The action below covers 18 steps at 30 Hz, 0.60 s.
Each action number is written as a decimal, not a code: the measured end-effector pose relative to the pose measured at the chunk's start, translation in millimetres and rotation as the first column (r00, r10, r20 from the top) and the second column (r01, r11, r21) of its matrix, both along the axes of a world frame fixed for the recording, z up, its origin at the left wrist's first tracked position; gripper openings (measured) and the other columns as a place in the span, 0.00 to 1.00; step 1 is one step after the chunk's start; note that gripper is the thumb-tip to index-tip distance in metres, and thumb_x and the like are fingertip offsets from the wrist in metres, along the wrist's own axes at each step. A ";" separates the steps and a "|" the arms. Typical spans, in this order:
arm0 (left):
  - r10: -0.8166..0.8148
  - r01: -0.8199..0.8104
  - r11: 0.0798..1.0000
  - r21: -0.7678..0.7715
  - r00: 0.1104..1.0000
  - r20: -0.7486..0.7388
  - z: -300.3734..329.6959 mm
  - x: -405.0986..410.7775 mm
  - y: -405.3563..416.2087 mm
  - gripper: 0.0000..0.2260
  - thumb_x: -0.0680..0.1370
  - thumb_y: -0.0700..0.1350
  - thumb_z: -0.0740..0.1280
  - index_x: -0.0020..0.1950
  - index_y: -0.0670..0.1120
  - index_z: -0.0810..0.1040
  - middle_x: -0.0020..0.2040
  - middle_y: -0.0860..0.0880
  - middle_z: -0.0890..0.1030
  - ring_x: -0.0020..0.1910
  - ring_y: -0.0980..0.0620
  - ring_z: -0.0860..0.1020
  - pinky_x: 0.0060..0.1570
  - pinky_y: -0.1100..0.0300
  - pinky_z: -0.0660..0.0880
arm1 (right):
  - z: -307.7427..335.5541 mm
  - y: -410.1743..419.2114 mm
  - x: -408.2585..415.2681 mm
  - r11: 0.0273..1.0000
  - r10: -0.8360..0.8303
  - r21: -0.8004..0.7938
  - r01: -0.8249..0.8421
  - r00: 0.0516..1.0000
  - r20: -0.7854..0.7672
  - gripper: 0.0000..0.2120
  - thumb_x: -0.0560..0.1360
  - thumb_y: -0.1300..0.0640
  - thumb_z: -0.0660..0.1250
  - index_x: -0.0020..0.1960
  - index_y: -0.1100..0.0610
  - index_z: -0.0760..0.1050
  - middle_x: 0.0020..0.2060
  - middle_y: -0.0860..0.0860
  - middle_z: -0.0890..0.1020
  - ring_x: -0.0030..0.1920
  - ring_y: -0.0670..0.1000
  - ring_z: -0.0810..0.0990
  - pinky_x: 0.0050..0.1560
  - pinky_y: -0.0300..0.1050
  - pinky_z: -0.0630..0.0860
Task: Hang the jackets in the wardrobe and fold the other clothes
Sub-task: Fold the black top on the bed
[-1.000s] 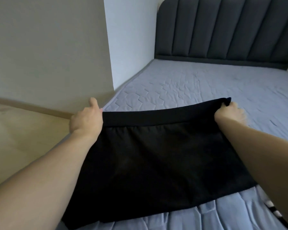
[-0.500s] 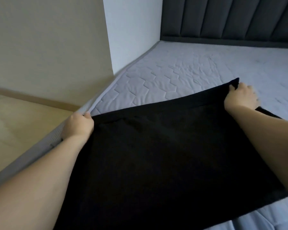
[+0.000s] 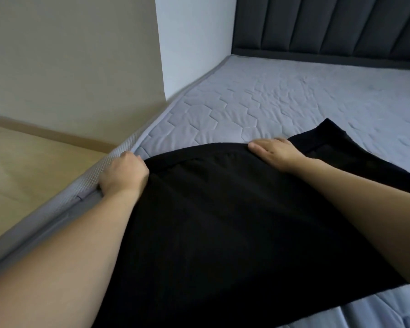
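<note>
The black garment point(image 3: 223, 221) lies spread on the bed point(image 3: 282, 98), near its left edge. The left hand point(image 3: 122, 175) grips the garment's far left corner with curled fingers. The right hand point(image 3: 276, 151) rests flat, fingers extended, on the far edge.

My left hand point(image 3: 122, 172) grips the near corner of the black garment point(image 3: 223, 221) at the edge of the grey quilted mattress point(image 3: 282, 98). My right hand point(image 3: 276, 152) lies flat on the garment's top edge, fingers straight. The dark padded headboard point(image 3: 329, 27) stands beyond.
</note>
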State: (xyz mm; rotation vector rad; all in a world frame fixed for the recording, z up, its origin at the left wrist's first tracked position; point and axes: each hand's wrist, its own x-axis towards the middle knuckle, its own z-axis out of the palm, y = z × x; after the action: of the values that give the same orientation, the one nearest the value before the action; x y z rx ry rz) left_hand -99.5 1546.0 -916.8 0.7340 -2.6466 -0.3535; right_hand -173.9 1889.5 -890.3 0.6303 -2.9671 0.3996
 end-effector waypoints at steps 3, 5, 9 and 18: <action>0.023 -0.019 0.983 0.184 1.000 -0.015 3.1 0.1 -7.6 0.20 0.81 0.54 0.57 0.60 0.39 0.76 0.57 0.35 0.78 0.56 0.34 0.76 0.46 0.49 0.69 | -16.1 -7.9 0.3 0.983 -0.130 0.112 0.144 0.984 -0.118 0.21 0.81 0.39 0.48 0.62 0.49 0.73 0.61 0.50 0.75 0.63 0.54 0.72 0.65 0.50 0.62; 0.044 -0.043 0.932 0.361 0.999 0.004 10.3 7.3 -12.8 0.25 0.78 0.59 0.63 0.63 0.39 0.75 0.60 0.37 0.78 0.59 0.35 0.76 0.50 0.49 0.71 | -12.5 -20.9 1.5 0.935 -0.180 0.274 0.224 0.968 -0.177 0.21 0.82 0.41 0.48 0.61 0.51 0.72 0.60 0.52 0.74 0.63 0.55 0.72 0.64 0.51 0.63; -0.054 0.035 0.339 0.940 0.998 -0.017 36.0 63.8 -26.4 0.25 0.73 0.60 0.71 0.64 0.45 0.77 0.55 0.46 0.84 0.50 0.45 0.83 0.44 0.56 0.77 | 21.1 -54.0 2.7 0.916 -0.397 0.095 0.391 0.917 0.049 0.13 0.82 0.53 0.54 0.59 0.55 0.74 0.59 0.54 0.76 0.59 0.55 0.75 0.61 0.50 0.64; -0.471 -0.013 -0.245 0.969 0.875 -0.108 45.5 218.0 -16.6 0.17 0.68 0.47 0.76 0.56 0.46 0.84 0.57 0.43 0.83 0.56 0.44 0.82 0.50 0.51 0.81 | -6.7 -156.3 107.2 0.998 0.051 -0.047 -0.049 0.998 0.042 0.26 0.81 0.38 0.45 0.76 0.44 0.58 0.76 0.46 0.60 0.77 0.47 0.52 0.74 0.55 0.36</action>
State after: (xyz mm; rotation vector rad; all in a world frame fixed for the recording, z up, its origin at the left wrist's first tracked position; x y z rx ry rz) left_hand 118.5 1529.4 -871.4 0.5131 -2.0593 -2.9966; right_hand -66.7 1733.2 -897.0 0.7009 -2.9781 0.4909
